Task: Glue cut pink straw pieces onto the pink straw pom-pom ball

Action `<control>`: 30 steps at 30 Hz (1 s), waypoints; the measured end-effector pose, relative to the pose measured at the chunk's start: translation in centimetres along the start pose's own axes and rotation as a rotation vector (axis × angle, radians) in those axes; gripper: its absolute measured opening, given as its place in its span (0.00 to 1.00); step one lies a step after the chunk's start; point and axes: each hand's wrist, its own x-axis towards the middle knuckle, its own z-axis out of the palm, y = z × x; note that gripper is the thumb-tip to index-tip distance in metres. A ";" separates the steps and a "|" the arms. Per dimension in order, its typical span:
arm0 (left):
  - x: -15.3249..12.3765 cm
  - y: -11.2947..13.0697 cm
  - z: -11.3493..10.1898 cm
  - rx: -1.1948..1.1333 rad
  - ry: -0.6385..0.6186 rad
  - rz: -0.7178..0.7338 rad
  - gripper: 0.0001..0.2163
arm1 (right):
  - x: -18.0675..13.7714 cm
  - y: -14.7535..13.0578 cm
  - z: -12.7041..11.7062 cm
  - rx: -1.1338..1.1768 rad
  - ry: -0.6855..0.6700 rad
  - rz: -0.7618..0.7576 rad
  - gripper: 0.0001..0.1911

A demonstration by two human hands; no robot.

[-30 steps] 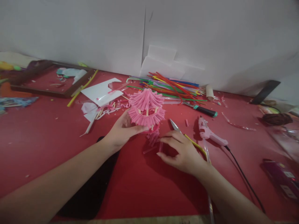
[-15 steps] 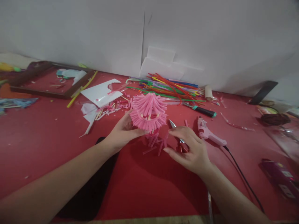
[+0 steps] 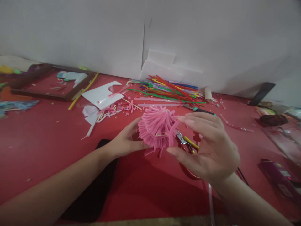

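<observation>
My left hand [image 3: 128,141] is closed around the side of a pink craft piece [image 3: 156,121], a cone-topped shape made of many short pipe cleaner lengths. Its top tilts toward the right. Between the thumb and fingertips of my right hand [image 3: 209,147] is a bent pink pipe cleaner piece [image 3: 173,131], held against the craft's right side. Scissors [image 3: 181,138] lie under my right hand, their handles partly hidden. Loose pink pieces [image 3: 152,152] show on the table just below the craft.
Behind lies a heap of coloured pipe cleaners [image 3: 169,89]. White paper [image 3: 101,94] and pink scraps [image 3: 110,110] are left of centre. A brown frame [image 3: 42,94] stands far left, a black flat object [image 3: 94,188] under my left arm, a purple device [image 3: 279,175] at right.
The craft has tilted and shifted slightly right and nearer. My right hand has come up and now holds a bent pink pipe cleaner piece at its side, covering the glue gun.
</observation>
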 end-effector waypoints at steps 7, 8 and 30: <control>0.0 0.3 0.2 0.015 -0.010 -0.002 0.35 | 0.8 -0.3 0.3 -0.120 -0.052 -0.009 0.28; 0.0 0.3 0.2 0.010 -0.015 -0.003 0.35 | 0.8 -0.3 0.2 -0.128 -0.055 -0.011 0.29; 0.0 -0.2 0.1 0.013 -0.066 0.082 0.31 | 2.6 -1.2 -1.8 -0.338 -0.204 -0.033 0.13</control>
